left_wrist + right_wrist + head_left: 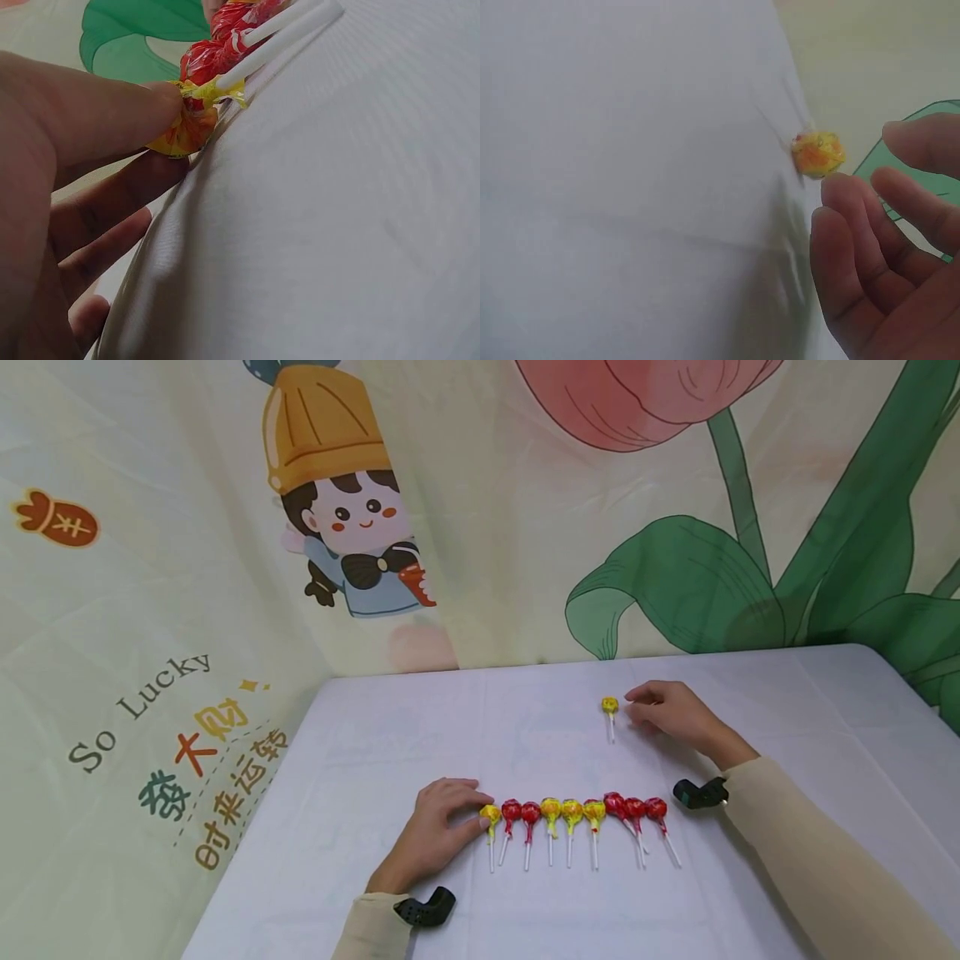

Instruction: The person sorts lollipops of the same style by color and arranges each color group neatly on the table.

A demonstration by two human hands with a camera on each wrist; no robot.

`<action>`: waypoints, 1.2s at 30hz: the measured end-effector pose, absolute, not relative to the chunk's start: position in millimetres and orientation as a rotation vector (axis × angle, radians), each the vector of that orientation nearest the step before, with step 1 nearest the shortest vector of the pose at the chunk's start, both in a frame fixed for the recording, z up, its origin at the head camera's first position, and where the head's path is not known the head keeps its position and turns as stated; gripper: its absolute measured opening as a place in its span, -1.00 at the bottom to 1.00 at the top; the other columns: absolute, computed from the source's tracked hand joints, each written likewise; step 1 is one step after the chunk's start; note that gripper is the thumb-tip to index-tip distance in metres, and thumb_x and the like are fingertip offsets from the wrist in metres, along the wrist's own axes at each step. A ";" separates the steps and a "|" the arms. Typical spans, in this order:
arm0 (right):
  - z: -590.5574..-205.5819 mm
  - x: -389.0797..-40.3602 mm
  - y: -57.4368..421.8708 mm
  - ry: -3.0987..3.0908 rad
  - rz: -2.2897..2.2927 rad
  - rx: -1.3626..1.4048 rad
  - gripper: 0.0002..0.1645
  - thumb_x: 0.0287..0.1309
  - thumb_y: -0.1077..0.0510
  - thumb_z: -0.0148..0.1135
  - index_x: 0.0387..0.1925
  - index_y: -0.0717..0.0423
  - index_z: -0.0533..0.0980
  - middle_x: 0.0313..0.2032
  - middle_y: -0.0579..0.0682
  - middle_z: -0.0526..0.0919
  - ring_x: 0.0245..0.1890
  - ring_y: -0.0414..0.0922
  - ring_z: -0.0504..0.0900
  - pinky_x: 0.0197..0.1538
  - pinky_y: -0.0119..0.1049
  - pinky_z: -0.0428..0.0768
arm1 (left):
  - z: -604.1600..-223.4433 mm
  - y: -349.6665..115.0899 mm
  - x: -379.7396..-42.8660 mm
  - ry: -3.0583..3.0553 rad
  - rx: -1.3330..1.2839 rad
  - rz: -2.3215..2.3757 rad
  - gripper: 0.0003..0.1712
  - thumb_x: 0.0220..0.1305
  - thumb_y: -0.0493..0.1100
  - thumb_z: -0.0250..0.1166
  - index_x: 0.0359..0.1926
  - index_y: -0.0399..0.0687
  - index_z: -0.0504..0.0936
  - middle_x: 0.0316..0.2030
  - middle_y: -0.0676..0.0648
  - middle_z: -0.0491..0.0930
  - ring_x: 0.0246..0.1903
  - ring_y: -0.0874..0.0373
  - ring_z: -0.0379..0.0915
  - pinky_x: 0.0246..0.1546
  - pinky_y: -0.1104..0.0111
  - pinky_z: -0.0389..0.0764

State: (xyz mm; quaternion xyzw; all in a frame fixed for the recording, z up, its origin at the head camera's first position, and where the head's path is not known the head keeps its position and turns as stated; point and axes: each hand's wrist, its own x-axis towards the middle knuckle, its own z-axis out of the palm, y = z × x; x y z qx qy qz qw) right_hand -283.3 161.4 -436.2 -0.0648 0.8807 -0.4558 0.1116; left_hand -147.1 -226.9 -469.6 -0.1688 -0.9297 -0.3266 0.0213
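Note:
My left hand point(438, 827) pinches the head of a yellow lollipop point(491, 814) between thumb and forefinger; the left wrist view shows the yellow wrapper point(196, 129) between them. This lollipop forms the left end of a row on the table. Beside it lie two red lollipops point(531, 812), then three yellow ones point(572, 812), then three red ones point(634, 810) at the right, heads away from me. Farther back lies a single yellow lollipop point(610, 705). Just right of it is my right hand point(678, 714), fingers loosely bent and holding nothing, a small gap between them.
A white cloth covers the table point(405, 735). Behind its back edge hangs a printed backdrop point(495, 527) with a cartoon child, a pink flower and green leaves. Each wrist carries a black device point(426, 907) below a beige sleeve point(817, 843).

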 end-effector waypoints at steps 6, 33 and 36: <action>-434.7 -269.8 165.6 2.581 -1.382 -0.255 -0.49 0.32 0.00 0.27 0.19 0.18 0.52 0.05 0.16 0.57 -0.18 0.03 0.56 -0.12 -0.22 0.62 | -468.3 -224.6 -148.5 -2.900 -0.464 -1.064 -0.74 0.28 -0.04 0.41 -0.01 0.33 0.72 0.18 0.12 0.55 0.31 0.09 0.26 0.38 -0.08 0.06; -440.1 -214.9 142.6 2.500 -1.452 -0.410 -0.59 0.28 0.09 0.33 0.10 0.18 0.57 -0.16 0.04 0.63 -0.25 0.02 0.54 -0.24 -0.18 0.65 | -455.4 -224.7 -152.6 -2.848 -0.465 -1.190 -0.72 0.31 -0.17 0.39 0.03 0.06 0.71 -0.08 0.29 0.60 0.05 0.27 0.50 0.19 0.13 0.47; -440.4 -210.2 141.8 2.526 -1.435 -0.441 -0.61 0.28 0.09 0.34 0.08 0.17 0.59 -0.16 0.00 0.63 -0.21 0.02 0.53 -0.21 -0.17 0.64 | -455.2 -225.0 -153.2 -2.816 -0.474 -1.187 -0.73 0.30 -0.17 0.40 0.02 0.07 0.71 -0.10 0.30 0.60 0.02 0.29 0.51 0.17 0.13 0.49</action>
